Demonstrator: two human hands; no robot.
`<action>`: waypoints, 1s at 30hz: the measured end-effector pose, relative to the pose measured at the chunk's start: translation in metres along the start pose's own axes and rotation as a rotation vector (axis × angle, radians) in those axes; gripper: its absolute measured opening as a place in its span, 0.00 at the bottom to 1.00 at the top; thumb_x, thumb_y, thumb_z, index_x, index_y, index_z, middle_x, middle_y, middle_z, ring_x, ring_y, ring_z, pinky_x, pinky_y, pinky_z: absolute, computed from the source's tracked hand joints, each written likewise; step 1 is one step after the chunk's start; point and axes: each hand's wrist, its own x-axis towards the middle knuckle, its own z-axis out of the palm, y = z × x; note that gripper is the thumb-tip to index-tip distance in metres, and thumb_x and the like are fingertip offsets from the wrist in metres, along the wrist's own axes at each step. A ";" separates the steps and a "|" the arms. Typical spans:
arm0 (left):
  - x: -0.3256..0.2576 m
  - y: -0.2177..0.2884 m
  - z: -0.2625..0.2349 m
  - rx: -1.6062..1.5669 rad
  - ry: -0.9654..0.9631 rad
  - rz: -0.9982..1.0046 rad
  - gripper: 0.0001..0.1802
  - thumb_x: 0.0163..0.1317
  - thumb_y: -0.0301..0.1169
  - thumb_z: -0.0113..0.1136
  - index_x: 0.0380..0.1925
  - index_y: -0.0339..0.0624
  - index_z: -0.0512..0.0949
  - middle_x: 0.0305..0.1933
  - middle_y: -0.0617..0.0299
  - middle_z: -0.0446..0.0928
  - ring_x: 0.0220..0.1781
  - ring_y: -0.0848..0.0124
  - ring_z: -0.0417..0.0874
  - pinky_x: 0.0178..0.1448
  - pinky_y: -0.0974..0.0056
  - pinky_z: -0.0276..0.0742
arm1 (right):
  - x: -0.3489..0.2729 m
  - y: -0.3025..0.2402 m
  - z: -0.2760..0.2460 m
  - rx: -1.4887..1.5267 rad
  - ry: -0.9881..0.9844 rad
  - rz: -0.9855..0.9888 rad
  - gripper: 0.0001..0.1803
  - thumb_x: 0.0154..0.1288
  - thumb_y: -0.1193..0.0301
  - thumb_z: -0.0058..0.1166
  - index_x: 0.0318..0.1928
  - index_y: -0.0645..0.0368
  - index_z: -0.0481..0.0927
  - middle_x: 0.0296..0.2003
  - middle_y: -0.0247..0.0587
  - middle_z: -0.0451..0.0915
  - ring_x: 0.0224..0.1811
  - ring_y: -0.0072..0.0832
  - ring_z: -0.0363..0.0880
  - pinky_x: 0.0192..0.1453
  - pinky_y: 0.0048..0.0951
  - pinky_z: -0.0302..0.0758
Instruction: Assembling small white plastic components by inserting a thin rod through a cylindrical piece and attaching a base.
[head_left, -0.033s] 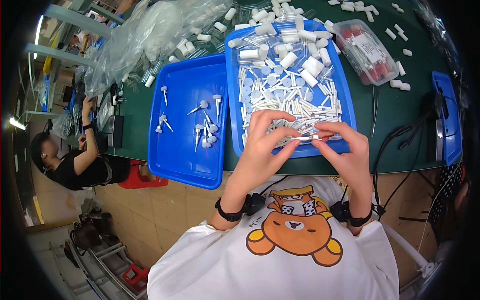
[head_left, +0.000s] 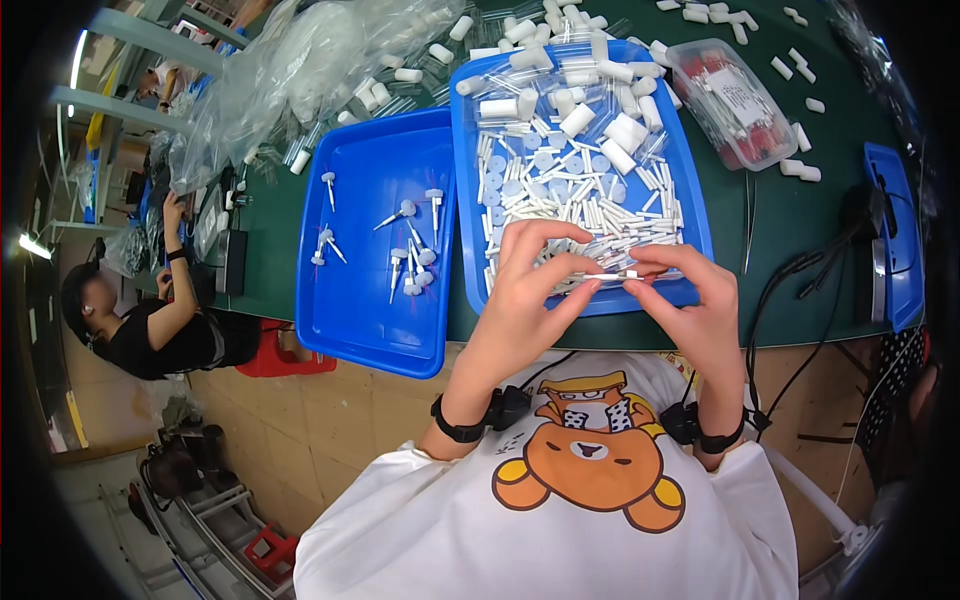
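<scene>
White rod (head_left: 609, 277), 1 | left hand (head_left: 525, 292), right hand (head_left: 703, 297): fingers (head_left: 571, 306) pinched on opposite ends | step: apparently joining | next: likely steady alignment

we read this as a workshop for small-parts assembly. evidence noted: a green workbench (head_left: 850, 205); one blue tray (head_left: 693, 205) heaped with many alike white rods (head_left: 605, 215); a second tray (head_left: 365, 315) holding several matching pieces; bulk clear plastic bags (head_left: 300, 85); a metal frame (head_left: 150, 40). we also record a co-worker (head_left: 160, 330) at the left, near a red stool (head_left: 275, 358).
</scene>
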 end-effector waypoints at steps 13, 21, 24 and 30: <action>0.000 0.001 0.008 -0.151 0.032 -0.121 0.14 0.57 0.23 0.64 0.45 0.40 0.81 0.48 0.56 0.77 0.49 0.62 0.76 0.51 0.62 0.72 | -0.002 -0.004 -0.011 0.112 0.111 0.091 0.13 0.51 0.82 0.68 0.40 0.64 0.84 0.35 0.39 0.83 0.36 0.23 0.80 0.44 0.23 0.75; -0.003 -0.022 0.010 0.210 0.108 -0.301 0.19 0.59 0.20 0.60 0.52 0.38 0.76 0.46 0.54 0.75 0.40 0.63 0.77 0.46 0.61 0.74 | -0.003 0.003 -0.022 0.052 0.048 -0.025 0.10 0.49 0.84 0.67 0.35 0.65 0.83 0.34 0.40 0.84 0.38 0.27 0.82 0.42 0.25 0.76; -0.003 -0.027 0.015 0.336 0.090 -0.247 0.17 0.59 0.21 0.60 0.49 0.39 0.78 0.45 0.54 0.74 0.39 0.59 0.77 0.46 0.59 0.74 | -0.005 0.003 -0.019 0.103 -0.032 0.038 0.08 0.52 0.82 0.66 0.35 0.66 0.83 0.35 0.41 0.84 0.39 0.29 0.83 0.43 0.27 0.76; 0.002 -0.026 0.015 0.359 0.036 -0.270 0.13 0.60 0.23 0.61 0.47 0.42 0.80 0.45 0.52 0.72 0.40 0.54 0.77 0.45 0.55 0.74 | -0.004 -0.002 -0.018 0.031 -0.119 0.017 0.07 0.57 0.79 0.64 0.37 0.65 0.82 0.34 0.42 0.84 0.38 0.32 0.81 0.45 0.29 0.75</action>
